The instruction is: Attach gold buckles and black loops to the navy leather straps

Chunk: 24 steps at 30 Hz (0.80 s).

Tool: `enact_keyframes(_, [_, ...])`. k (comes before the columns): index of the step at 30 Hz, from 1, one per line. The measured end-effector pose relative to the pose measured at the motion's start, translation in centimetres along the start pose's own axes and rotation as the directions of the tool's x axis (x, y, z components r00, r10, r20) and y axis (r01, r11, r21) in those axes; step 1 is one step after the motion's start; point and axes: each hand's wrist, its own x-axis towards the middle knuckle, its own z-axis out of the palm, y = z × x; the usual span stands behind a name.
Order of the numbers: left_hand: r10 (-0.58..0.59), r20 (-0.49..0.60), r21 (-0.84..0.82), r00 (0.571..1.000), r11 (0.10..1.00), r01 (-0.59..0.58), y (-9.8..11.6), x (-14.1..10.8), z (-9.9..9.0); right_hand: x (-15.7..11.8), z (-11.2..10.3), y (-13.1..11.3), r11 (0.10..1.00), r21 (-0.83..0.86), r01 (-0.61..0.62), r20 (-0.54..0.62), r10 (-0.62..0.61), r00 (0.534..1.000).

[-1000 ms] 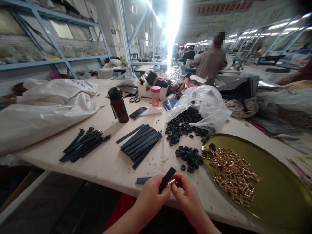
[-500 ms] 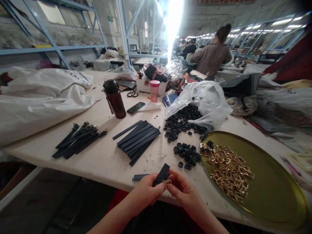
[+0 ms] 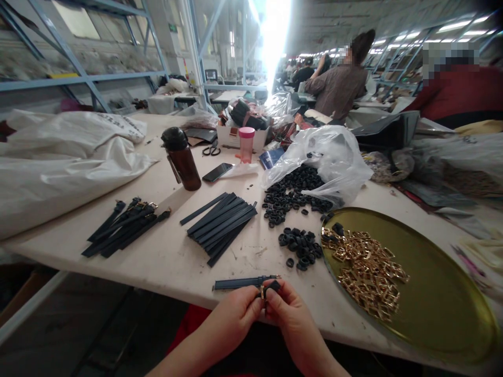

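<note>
At the table's front edge my left hand [image 3: 244, 310] and my right hand [image 3: 286, 306] meet, fingers closed. Between them is a dark strap [image 3: 272, 286] with a small gold buckle [image 3: 262, 292] on it. My left fingertips pinch the strap beside the buckle, and my right thumb and fingers grip its dark end; the rest of it is hidden by the hands. Just behind them another dark strap [image 3: 236, 283] lies flat on the table. Small black loops [image 3: 301, 246] are heaped to the right, near a gold tray [image 3: 436, 293] that bears many gold buckles [image 3: 371, 272].
Plain dark straps [image 3: 222, 225] lie stacked mid-table; buckled straps [image 3: 126, 228] are bunched at left. Behind stand a brown bottle [image 3: 183, 162], a phone [image 3: 217, 172], a pink-lidded jar [image 3: 246, 145] and a plastic bag [image 3: 334, 162] spilling loops. Two people are beyond the table.
The strap in my hands has turned; its end has gone from upright to folded down under my right fingers. The buckle now sits at my left fingertips. Another person has come into view at right.
</note>
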Motion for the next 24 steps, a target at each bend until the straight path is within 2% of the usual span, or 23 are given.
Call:
enact_keyframes(2, [-0.052,0.030,-0.102,0.998,0.993,0.055,0.0,-0.1,0.1,-0.3,-0.1,0.2,0.984,-0.133,0.115,-0.034,-0.120,0.992])
enact_keyframes(4, [-0.087,0.056,-0.205,0.995,0.974,0.096,-0.2,-0.2,0.2,-0.5,-0.2,0.1,0.946,-0.241,0.214,-0.015,-0.225,0.974])
enact_keyframes(6, [-0.100,0.078,-0.276,0.992,0.954,0.117,-0.5,-0.3,0.3,-0.7,-0.2,0.1,0.924,-0.288,0.251,0.036,-0.251,0.967])
enact_keyframes(11, [-0.116,0.124,-0.424,0.986,0.892,0.158,-1.0,-0.3,0.9,-1.0,0.0,-0.4,0.933,-0.305,0.192,0.042,-0.188,0.981])
enact_keyframes(16, [-0.143,0.159,-0.500,0.977,0.842,0.204,-1.0,-0.2,1.0,-1.1,-0.1,-0.6,0.920,-0.340,0.198,0.032,-0.199,0.979])
enact_keyframes(22, [-0.149,0.159,-0.508,0.976,0.835,0.210,-0.4,-0.5,0.8,-0.7,-0.3,0.3,0.986,-0.154,0.065,0.077,-0.053,0.996])
enact_keyframes(24, [-0.141,0.136,-0.514,0.981,0.836,0.191,-0.4,-0.6,0.7,-0.6,-0.2,0.5,0.984,-0.163,0.068,0.074,-0.057,0.996])
